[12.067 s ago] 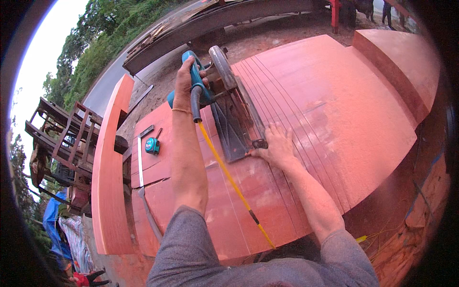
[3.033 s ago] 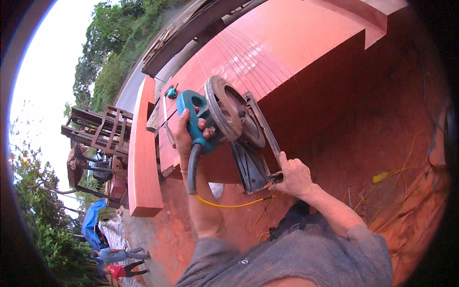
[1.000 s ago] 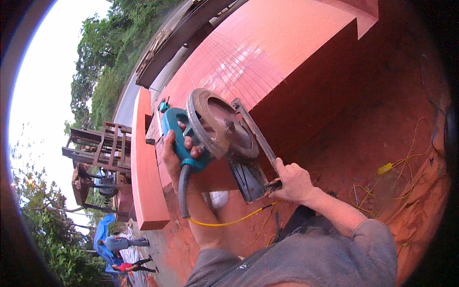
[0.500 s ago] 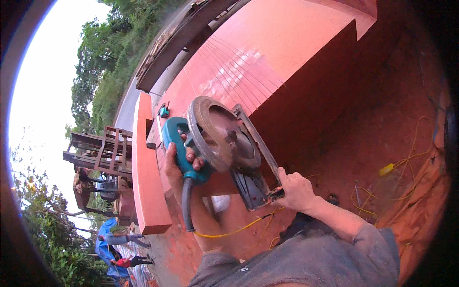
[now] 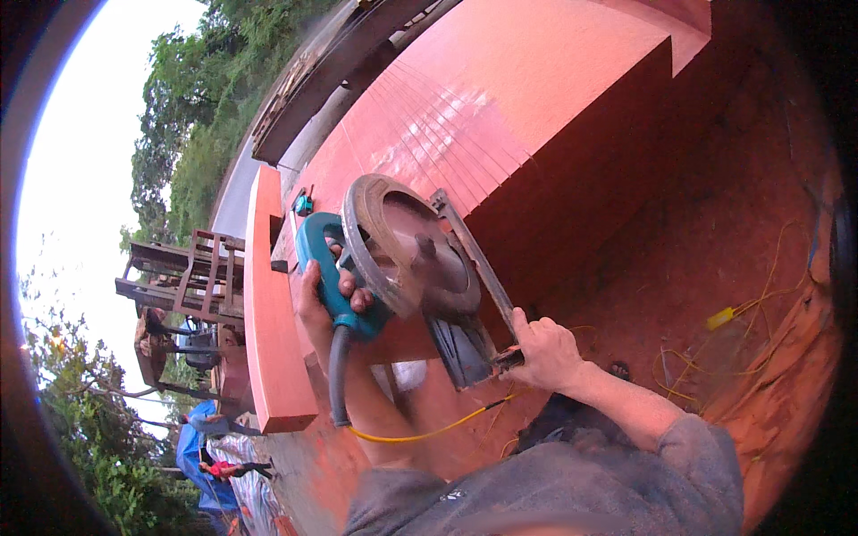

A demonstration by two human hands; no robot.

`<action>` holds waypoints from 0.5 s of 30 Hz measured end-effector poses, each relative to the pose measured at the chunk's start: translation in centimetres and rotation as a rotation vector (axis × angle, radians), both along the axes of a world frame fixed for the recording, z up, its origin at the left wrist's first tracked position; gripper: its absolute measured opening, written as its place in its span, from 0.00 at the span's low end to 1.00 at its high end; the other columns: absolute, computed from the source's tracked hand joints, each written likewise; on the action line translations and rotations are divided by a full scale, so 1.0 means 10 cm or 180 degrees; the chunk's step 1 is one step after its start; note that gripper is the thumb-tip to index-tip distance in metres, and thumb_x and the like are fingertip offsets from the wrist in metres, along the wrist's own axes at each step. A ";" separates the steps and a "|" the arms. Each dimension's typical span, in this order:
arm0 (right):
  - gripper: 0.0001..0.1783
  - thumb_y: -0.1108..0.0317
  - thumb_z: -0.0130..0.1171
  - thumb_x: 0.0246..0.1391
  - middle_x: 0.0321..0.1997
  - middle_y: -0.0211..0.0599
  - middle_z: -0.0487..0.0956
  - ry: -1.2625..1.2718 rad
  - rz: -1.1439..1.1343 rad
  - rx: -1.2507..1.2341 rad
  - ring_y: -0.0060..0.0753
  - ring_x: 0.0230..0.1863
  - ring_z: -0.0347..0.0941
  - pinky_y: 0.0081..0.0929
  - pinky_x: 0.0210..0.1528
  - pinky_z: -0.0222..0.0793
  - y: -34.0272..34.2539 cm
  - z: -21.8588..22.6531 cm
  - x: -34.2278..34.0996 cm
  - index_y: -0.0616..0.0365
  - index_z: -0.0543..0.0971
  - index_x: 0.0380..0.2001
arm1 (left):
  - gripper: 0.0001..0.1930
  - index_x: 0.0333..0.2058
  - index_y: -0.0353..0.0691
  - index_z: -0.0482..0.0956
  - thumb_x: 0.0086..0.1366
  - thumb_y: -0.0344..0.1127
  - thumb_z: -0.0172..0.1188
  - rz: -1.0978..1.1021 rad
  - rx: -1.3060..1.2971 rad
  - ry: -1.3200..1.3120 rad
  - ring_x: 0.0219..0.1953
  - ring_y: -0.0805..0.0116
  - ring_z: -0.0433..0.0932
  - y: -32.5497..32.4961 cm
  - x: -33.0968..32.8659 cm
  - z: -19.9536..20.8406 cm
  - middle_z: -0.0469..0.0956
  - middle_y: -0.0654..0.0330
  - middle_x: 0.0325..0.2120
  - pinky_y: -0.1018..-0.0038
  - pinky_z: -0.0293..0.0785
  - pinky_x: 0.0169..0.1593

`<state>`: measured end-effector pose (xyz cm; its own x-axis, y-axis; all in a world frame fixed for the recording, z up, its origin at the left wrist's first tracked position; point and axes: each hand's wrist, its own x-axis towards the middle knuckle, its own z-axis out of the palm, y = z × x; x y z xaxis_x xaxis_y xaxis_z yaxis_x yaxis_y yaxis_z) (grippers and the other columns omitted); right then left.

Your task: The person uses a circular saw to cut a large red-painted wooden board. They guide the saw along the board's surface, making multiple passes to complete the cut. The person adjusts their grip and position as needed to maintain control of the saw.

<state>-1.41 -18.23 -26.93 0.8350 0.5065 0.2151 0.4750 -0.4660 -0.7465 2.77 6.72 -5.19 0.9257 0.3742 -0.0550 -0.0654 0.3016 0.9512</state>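
A teal circular saw (image 5: 413, 246) is held up in front of me, its round blade and guard facing me. My left hand (image 5: 335, 290) is closed round the teal handle, with fingertips showing through the grip opening. My right hand (image 5: 543, 348) grips the near end of the saw's metal base plate (image 5: 478, 259). From the handle a thick grey cord sleeve (image 5: 340, 375) runs down to a yellow cord (image 5: 411, 438) that crosses by my left forearm. Whether the blade is turning I cannot tell.
A long wooden beam (image 5: 273, 313) stands left of the saw, near a teal tape measure (image 5: 304, 204). Behind lies a large timber slab (image 5: 500, 98) with dark lines. A yellow connector (image 5: 720, 317) and loose cord lie at right. A forklift (image 5: 192, 313) and two people stand farther left.
The saw and both hands have shifted slightly left and up in the picture. Both grips stay the same. The people in the background have moved a little.
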 end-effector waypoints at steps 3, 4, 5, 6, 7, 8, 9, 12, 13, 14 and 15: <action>0.59 0.47 0.80 0.31 0.31 0.45 0.79 -0.0032 0.0011 -0.0028 0.47 0.35 0.77 0.44 0.36 0.76 0.02 -0.01 0.09 0.75 0.67 0.61 | 0.21 0.53 0.37 0.69 0.74 0.50 0.52 -0.0145 -0.0005 -0.0047 0.13 0.66 0.71 0.05 0.04 -0.03 0.72 0.59 0.19 0.70 0.73 0.26; 0.59 0.47 0.80 0.31 0.31 0.45 0.79 -0.0026 0.0019 -0.0043 0.47 0.35 0.77 0.44 0.36 0.76 0.03 -0.01 0.10 0.75 0.67 0.61 | 0.21 0.53 0.38 0.70 0.74 0.50 0.52 -0.0085 0.0034 0.0020 0.14 0.66 0.71 0.08 0.06 -0.03 0.72 0.59 0.19 0.70 0.73 0.26; 0.59 0.46 0.80 0.31 0.31 0.45 0.79 -0.0013 0.0015 -0.0026 0.47 0.35 0.77 0.44 0.36 0.76 0.04 0.00 0.12 0.75 0.67 0.61 | 0.21 0.53 0.38 0.70 0.74 0.50 0.51 -0.0120 0.0065 0.0043 0.14 0.66 0.71 0.10 0.08 -0.03 0.72 0.59 0.19 0.69 0.74 0.26; 0.60 0.46 0.80 0.31 0.31 0.45 0.79 -0.0012 0.0006 -0.0007 0.47 0.35 0.77 0.44 0.36 0.76 0.05 0.01 0.15 0.76 0.67 0.61 | 0.21 0.53 0.38 0.70 0.74 0.50 0.51 -0.0202 0.0071 0.0028 0.14 0.66 0.71 0.13 0.12 -0.03 0.72 0.59 0.19 0.69 0.74 0.26; 0.60 0.45 0.80 0.31 0.31 0.45 0.79 0.0010 -0.0005 0.0011 0.47 0.35 0.77 0.44 0.36 0.76 0.07 0.02 0.19 0.76 0.67 0.61 | 0.21 0.53 0.38 0.70 0.75 0.50 0.51 -0.0160 0.0155 -0.0003 0.14 0.65 0.71 0.15 0.16 -0.03 0.71 0.59 0.19 0.69 0.74 0.26; 0.60 0.45 0.80 0.31 0.31 0.45 0.79 0.0027 0.0015 -0.0037 0.47 0.35 0.77 0.44 0.36 0.76 0.07 0.04 0.21 0.76 0.67 0.61 | 0.21 0.52 0.38 0.70 0.75 0.50 0.51 -0.0146 0.0208 -0.0050 0.14 0.65 0.71 0.17 0.17 -0.04 0.71 0.59 0.19 0.69 0.74 0.26; 0.60 0.44 0.80 0.31 0.31 0.46 0.79 0.0062 0.0030 -0.0088 0.48 0.35 0.77 0.44 0.37 0.76 0.08 0.05 0.22 0.76 0.67 0.61 | 0.21 0.52 0.37 0.70 0.75 0.50 0.51 -0.0169 0.0290 -0.0115 0.14 0.65 0.71 0.19 0.20 -0.03 0.71 0.59 0.19 0.69 0.74 0.26; 0.61 0.42 0.80 0.31 0.31 0.46 0.79 0.0004 0.0058 -0.0087 0.48 0.35 0.78 0.43 0.37 0.76 0.09 0.11 0.30 0.77 0.67 0.61 | 0.21 0.52 0.37 0.70 0.74 0.49 0.52 -0.0220 -0.0037 0.0095 0.14 0.64 0.71 0.23 0.27 -0.02 0.71 0.58 0.20 0.68 0.73 0.25; 0.61 0.42 0.80 0.31 0.31 0.47 0.79 0.0023 0.0071 -0.0094 0.48 0.35 0.78 0.43 0.37 0.76 0.09 0.12 0.32 0.77 0.67 0.61 | 0.20 0.51 0.37 0.70 0.74 0.49 0.52 -0.0148 -0.0056 0.0085 0.14 0.63 0.71 0.23 0.28 -0.03 0.71 0.58 0.20 0.68 0.72 0.22; 0.61 0.42 0.80 0.32 0.31 0.47 0.79 0.0000 0.0094 -0.0103 0.48 0.35 0.78 0.43 0.38 0.76 0.09 0.14 0.33 0.77 0.67 0.61 | 0.20 0.51 0.37 0.70 0.74 0.49 0.52 -0.0134 -0.0015 0.0025 0.14 0.64 0.71 0.23 0.29 -0.03 0.71 0.58 0.20 0.68 0.71 0.22; 0.61 0.42 0.80 0.32 0.31 0.48 0.79 0.0028 0.0115 -0.0138 0.48 0.35 0.78 0.43 0.38 0.76 0.10 0.15 0.37 0.77 0.67 0.61 | 0.20 0.51 0.37 0.70 0.74 0.49 0.53 -0.0055 0.0015 0.0013 0.14 0.64 0.71 0.23 0.32 -0.02 0.71 0.58 0.20 0.69 0.71 0.21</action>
